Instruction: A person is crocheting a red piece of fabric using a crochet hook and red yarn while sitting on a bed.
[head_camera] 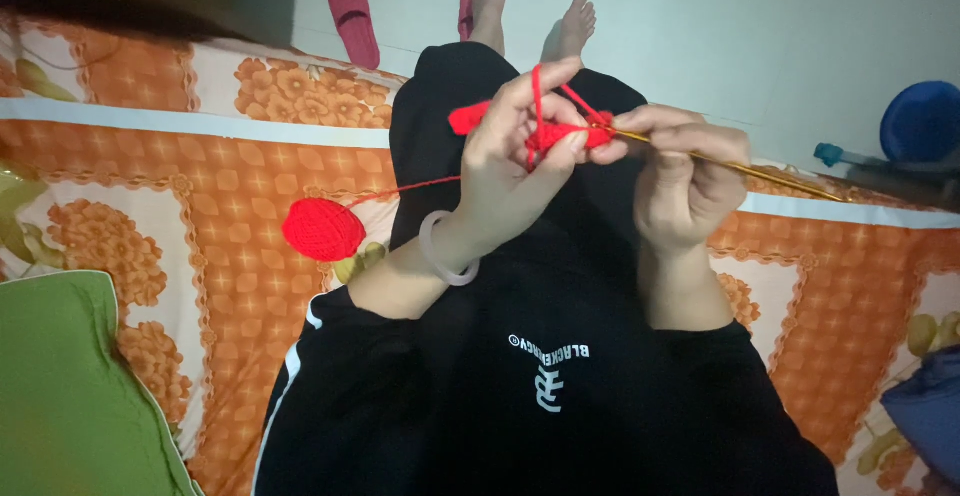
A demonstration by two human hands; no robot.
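Orange floral bedsheet (pixel 230 216) across the frame, green pillow (pixel 60 396) at lower left, black top with a small white printed emblem at lower centre, red ball of yarn (pixel 322 229) left of centre. Mid-stitch by the look of it: left hand (pixel 510 171) closed on the small red crochet piece (pixel 560 136) at upper centre, strand looped over its raised forefinger; right hand (pixel 685 171) curled tight round the golden crochet hook (pixel 740 168), tip in the work. Next, probably, catching the strand and drawing it through under steady tension.
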